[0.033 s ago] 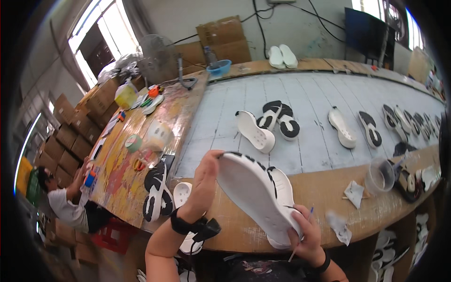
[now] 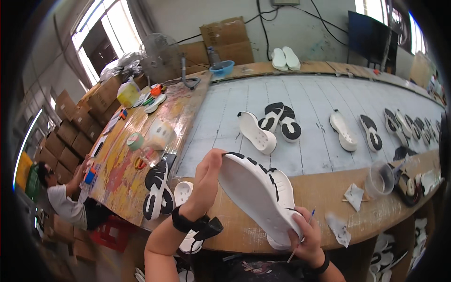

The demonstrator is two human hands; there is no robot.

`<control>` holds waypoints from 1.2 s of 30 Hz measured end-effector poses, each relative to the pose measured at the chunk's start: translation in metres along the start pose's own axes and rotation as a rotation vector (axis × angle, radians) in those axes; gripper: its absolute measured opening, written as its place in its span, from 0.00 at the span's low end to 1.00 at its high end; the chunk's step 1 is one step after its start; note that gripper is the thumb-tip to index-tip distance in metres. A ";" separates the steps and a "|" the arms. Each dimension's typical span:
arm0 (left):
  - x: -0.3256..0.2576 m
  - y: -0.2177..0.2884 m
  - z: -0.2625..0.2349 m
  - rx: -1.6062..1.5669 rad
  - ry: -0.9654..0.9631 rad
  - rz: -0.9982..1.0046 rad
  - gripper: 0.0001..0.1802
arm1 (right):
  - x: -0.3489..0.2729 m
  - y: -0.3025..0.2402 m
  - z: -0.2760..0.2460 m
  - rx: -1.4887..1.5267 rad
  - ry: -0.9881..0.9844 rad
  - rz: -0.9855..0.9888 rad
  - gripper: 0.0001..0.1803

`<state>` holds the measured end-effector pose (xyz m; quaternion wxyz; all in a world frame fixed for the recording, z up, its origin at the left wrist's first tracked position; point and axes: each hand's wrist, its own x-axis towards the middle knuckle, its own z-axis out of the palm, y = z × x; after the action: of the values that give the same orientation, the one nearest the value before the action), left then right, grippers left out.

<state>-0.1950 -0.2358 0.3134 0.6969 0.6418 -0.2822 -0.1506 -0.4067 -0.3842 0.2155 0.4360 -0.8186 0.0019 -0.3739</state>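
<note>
A white shoe sole with black patches along its edge is held up slantwise in front of me. My left hand is closed round its toe end. My right hand grips the heel end and also has a thin pen-like stick with a blue end between its fingers. Behind the held sole, another white sole shows in part; the rest of it is hidden. Near my left wrist lie a perforated white sole and a pair of black-and-white soles.
More soles lie on the pale lined tabletop, with a row at the right. A clear plastic cup and crumpled white paper are on the near brown strip. At the left, a person sits by a paint-stained table.
</note>
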 end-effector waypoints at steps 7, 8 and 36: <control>0.003 0.019 0.018 -0.064 -0.207 -0.139 0.24 | 0.007 0.003 -0.011 0.810 -0.018 0.604 0.27; -0.008 0.008 0.027 -0.102 -0.195 -0.141 0.25 | 0.014 0.004 -0.012 1.026 -0.040 0.712 0.28; -0.037 -0.074 0.033 0.257 -0.588 -0.764 0.30 | -0.005 0.048 -0.025 0.356 -0.239 0.489 0.20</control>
<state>-0.2321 -0.2510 0.2337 0.3984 0.7104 -0.2277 -0.5336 -0.4100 -0.4300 0.1870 0.6462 -0.7430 0.0820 -0.1537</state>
